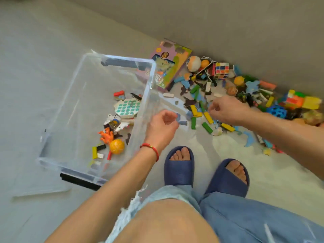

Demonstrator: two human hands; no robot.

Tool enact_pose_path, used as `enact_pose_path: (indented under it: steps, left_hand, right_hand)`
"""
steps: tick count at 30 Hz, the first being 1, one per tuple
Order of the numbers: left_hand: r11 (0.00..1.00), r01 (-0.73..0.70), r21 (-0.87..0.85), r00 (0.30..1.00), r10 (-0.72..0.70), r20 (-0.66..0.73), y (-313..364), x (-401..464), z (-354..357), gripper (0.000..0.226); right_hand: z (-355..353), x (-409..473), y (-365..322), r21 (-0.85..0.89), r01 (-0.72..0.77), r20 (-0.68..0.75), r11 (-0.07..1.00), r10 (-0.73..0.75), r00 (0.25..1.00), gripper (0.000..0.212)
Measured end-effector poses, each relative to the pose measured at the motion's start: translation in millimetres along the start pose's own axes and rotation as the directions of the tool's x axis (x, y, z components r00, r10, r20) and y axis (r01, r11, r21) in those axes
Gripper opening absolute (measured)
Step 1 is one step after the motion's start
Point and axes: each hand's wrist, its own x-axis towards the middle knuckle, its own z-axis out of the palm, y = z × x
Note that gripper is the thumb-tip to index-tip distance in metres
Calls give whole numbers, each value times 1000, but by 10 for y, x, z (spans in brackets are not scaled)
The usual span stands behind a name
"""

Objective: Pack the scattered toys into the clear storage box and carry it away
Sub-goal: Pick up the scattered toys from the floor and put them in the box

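The clear storage box [151,79] stands on the floor at left. It holds an orange ball [117,146], an orange figure [105,136], a teal dotted board [128,107] and small blocks. My left hand [163,127] hovers beside the box's right wall and pinches a small blue puzzle piece [178,117]. My right hand [229,109] is over the scattered toys with curled fingers, its tips just above a yellow block [208,117]. Whether it holds anything is hidden. Green blocks [193,122] and more yellow ones [195,110] lie between my hands.
A colourful puzzle box [168,67] lies behind the storage box. A Rubik's cube [222,70], a white-orange ball [193,62] and a blue holed ball [277,111] sit in the pile along the grey wall. My feet in blue slippers [178,170] stand near the pile.
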Motion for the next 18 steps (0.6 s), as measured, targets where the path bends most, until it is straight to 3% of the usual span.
enact_pose_path:
  steps: [3, 7, 10, 12, 15, 18]
  left_hand:
    - [950, 33, 312, 998, -47, 39, -416, 444, 397, 33]
    - [800, -137, 584, 990, 84, 117, -874, 943, 672, 66]
    - [623, -264, 737, 964, 186, 188, -1071, 1220, 772, 82]
    - [563, -314, 765, 946, 258, 199, -1157, 1328, 809, 72]
    - [518, -364, 774, 913, 362, 187, -1253, 1362, 865, 49]
    - [571, -354, 740, 910, 394, 131, -1342, 1339, 894, 39]
  right_hand:
    - [522, 156, 351, -86, -3, -38, 996, 0, 999, 16]
    - [1094, 487, 531, -290, 81, -170, 953, -135, 976, 21]
    - [1366, 625, 583, -435, 153, -199, 888, -261, 945, 32]
    - [1504, 654, 621, -483, 169, -218, 859, -305, 927, 43]
    - [1606, 683, 667, -404, 108, -309, 909, -246, 919, 43]
    - [1626, 684, 678, -344, 62, -351, 937, -190, 917, 47]
